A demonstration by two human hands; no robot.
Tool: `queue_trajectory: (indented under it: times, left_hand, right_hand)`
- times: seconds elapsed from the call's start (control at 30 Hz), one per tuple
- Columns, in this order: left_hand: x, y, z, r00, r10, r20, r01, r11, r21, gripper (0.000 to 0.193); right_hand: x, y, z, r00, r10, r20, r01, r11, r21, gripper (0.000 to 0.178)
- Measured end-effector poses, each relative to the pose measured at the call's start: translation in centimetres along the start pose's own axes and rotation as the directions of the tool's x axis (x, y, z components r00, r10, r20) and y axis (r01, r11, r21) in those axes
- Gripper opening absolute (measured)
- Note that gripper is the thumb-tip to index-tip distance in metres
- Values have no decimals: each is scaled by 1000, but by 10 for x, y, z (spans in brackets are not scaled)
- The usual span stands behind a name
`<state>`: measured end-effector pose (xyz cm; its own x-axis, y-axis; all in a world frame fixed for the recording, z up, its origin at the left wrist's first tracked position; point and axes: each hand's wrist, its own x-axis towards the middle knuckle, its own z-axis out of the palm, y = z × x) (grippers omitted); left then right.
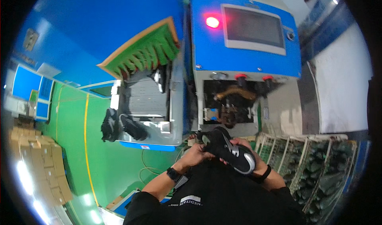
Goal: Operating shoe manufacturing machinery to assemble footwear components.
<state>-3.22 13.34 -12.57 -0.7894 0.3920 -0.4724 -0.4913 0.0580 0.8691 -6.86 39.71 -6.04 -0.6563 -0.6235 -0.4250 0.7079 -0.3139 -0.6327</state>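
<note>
In front of my chest I hold a black sneaker [223, 148] with silver-grey side accents, tilted with one end toward the lower right. Closed on its upper-left end is my left hand [197, 155]. My right hand [251, 150] grips it from the right side, its fingers partly hidden by the shoe. Just beyond the sneaker stands a blue machine [246, 60] whose lower opening holds a metal clamping mechanism [229, 115]. Two black sneakers, one left [109, 125] and one right [132, 127], rest at the near end of a conveyor [145, 99].
Green strip curtains [145, 56] hang over the conveyor, with another shoe [160, 79] beneath. A lit red lamp [212, 22], dark screen [254, 27] and red buttons [240, 77] are on the machine. Racks of dark shoe-shaped pieces [314, 165] stand right; cardboard boxes [41, 157] are stacked left.
</note>
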Motion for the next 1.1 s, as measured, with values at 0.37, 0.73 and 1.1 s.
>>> queue_trajectory:
  times: [0.37,0.73,1.1]
  left_hand:
    - [20,31,30,982,-189,27,186,914,-361,18]
    - [83,-5,15,953,-289,-92,202,832,-517,18]
    - [124,-38,-10,951,-299,-82,191,773,-605,9]
  right_hand:
    - [5,-32,-70,802,-438,-407,176,824,-538,91]
    - [97,-53,-38,769,-529,-359,-499,-144,-855,100]
    - [143,-40,-35,634,-683,-363,-616,-162,-771,83]
